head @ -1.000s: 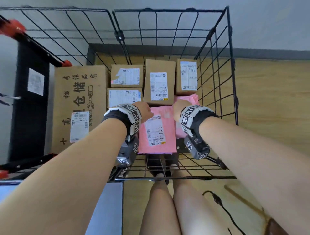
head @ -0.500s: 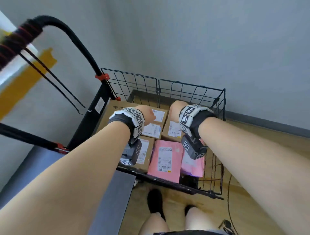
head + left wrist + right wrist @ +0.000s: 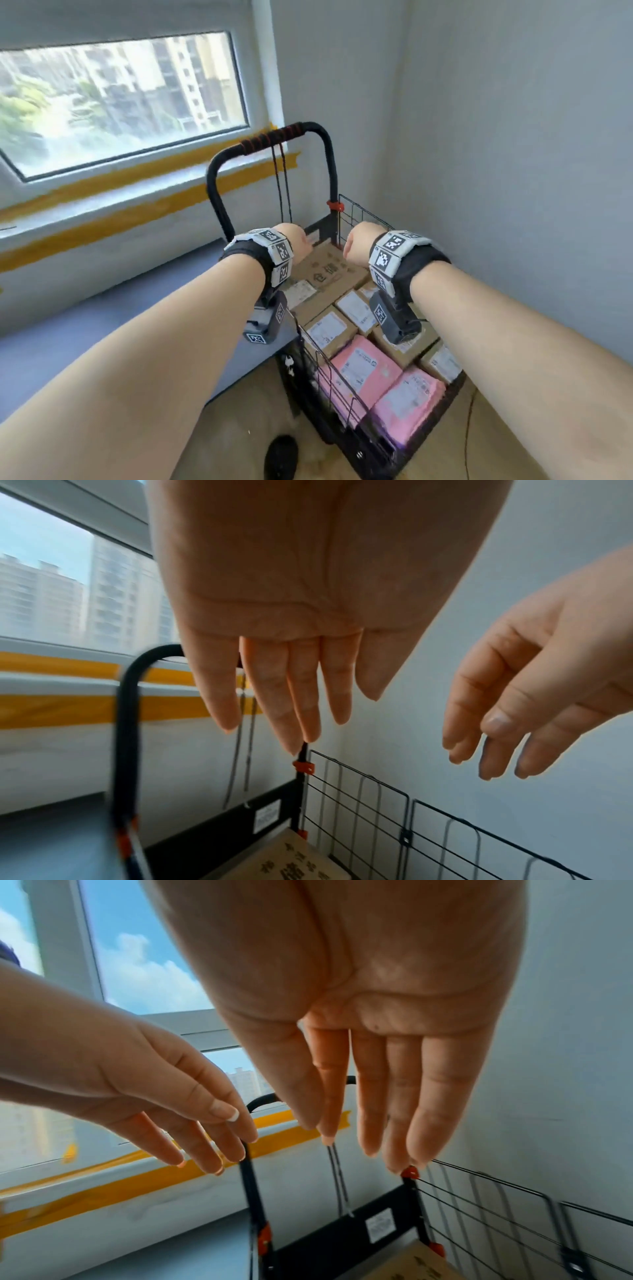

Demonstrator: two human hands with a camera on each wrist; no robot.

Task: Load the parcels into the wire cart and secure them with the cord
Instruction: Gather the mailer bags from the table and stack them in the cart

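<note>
The black wire cart point(image 3: 346, 219) stands in the room corner, holding a large cardboard box point(image 3: 329, 270), small cardboard boxes point(image 3: 329, 330) and two pink mailers point(image 3: 363, 370). A dark cord point(image 3: 284, 185) is wound round the cart's handle point(image 3: 274, 137), and two strands of it hang down behind the cart. My left hand point(image 3: 293, 238) and right hand point(image 3: 358, 241) hover side by side over the back of the cart, below the handle. The left wrist view shows straight left fingers point(image 3: 274, 696) holding nothing. In the right wrist view the right fingers point(image 3: 377, 1096) are straight and empty too, with the cord point(image 3: 337, 1177) beyond them.
A grey ledge point(image 3: 102, 308) runs along the wall left of the cart, under a window with yellow tape point(image 3: 137, 212) below it. A grey wall closes in on the right. On the wooden floor are my shoe point(image 3: 281, 455) and a thin black cable point(image 3: 469, 428).
Both hands have lifted off the pink mailer and moved up over the back of the cart toward the handle. My view swung from straight down into the cart to the handle and window.
</note>
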